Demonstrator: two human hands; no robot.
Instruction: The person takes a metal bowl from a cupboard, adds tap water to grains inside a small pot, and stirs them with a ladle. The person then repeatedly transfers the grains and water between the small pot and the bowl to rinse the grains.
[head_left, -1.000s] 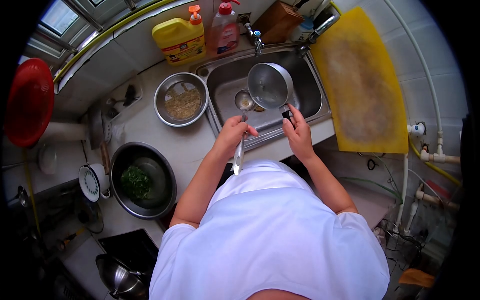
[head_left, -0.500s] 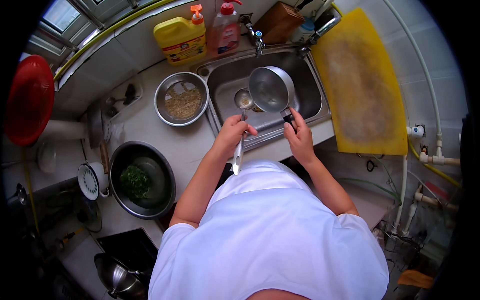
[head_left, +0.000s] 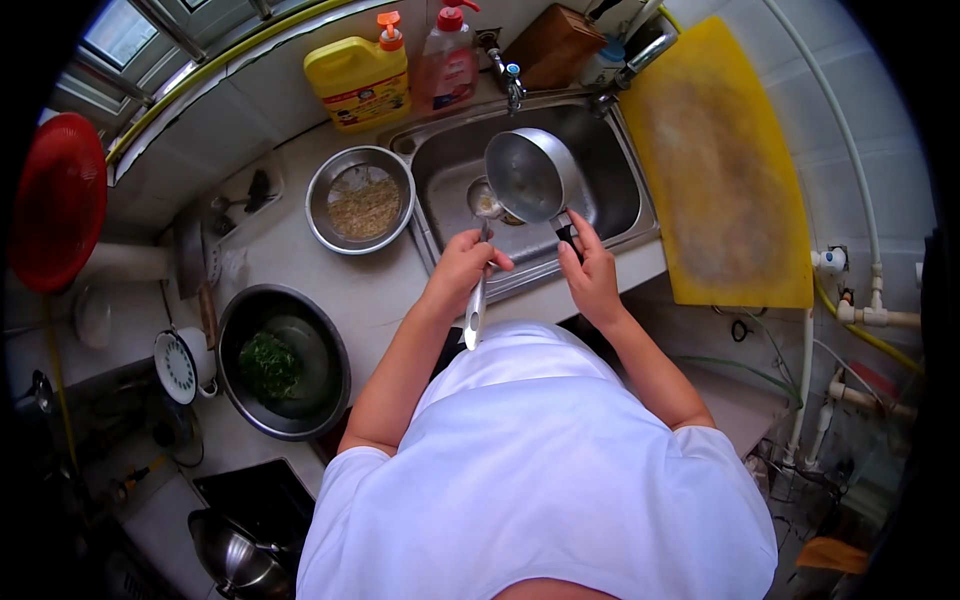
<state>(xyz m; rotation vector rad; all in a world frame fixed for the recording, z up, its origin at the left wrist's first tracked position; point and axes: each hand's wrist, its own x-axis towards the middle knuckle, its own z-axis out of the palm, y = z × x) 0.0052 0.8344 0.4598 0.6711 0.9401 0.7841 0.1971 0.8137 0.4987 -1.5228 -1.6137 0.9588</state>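
My left hand (head_left: pixel 463 272) is closed around the handle of a metal ladle (head_left: pixel 474 318), whose bowl hangs over the sink (head_left: pixel 450 180) with a little pale stuff in it. In my right hand (head_left: pixel 590 275) is the black handle of a small metal saucepan (head_left: pixel 527 178). The saucepan is tilted toward the ladle, its rim partly over the ladle's bowl. Whether liquid is running between them I cannot tell. On the counter left of the sink stands a round metal bowl (head_left: pixel 362 207) with tan grain-like bits in water.
A dark metal basin (head_left: pixel 338 375) holding chopped greens (head_left: pixel 270 366) stands on the left counter. Yellow jug (head_left: pixel 358 88) and red-topped pump bottle (head_left: pixel 446 65) line the wall behind the sink. The faucet (head_left: pixel 640 65) juts over the back corner, and a yellow board (head_left: pixel 715 170) leans at right.
The saucepan has shifted slightly left and tipped further toward the ladle. My right hand has moved a little left with it. The ladle has barely moved.
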